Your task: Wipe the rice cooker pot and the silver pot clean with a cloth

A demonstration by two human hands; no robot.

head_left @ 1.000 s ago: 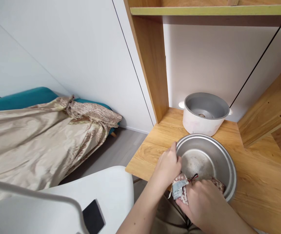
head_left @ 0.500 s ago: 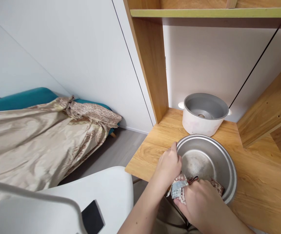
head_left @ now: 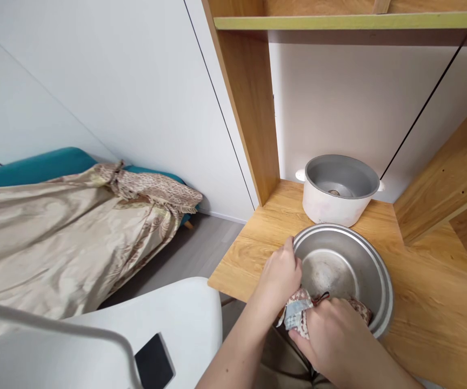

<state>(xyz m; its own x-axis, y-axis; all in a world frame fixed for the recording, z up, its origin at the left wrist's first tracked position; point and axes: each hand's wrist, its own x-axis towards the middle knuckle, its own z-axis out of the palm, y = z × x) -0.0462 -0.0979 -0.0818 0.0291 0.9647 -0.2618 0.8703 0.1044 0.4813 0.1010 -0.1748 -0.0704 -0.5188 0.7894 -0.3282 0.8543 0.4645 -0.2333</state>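
Note:
A round grey metal pot (head_left: 363,265) stands on the wooden desk close to me, its inside stained at the bottom. My left hand (head_left: 284,273) is closed around the pot's left rim. In my right hand (head_left: 328,327) a patterned brown and white cloth (head_left: 298,310) is bunched over the near rim, with a pale blue patch and a dark loop showing. Another part of the cloth shows inside the pot, right of my fingers. Behind this pot sits a white pot (head_left: 334,208) with a grey inside and small side handles.
The wooden desk (head_left: 432,313) has an upright panel on the left and a yellow-edged shelf (head_left: 339,21) above. A white chair (head_left: 185,308) is at the lower left, with a dark flat object (head_left: 154,362) near it. Beyond is a teal sofa (head_left: 59,159) under a beige cover (head_left: 67,237).
Both hands, the cloth and the pots stay practically where they were. Only the camera view has shifted very slightly.

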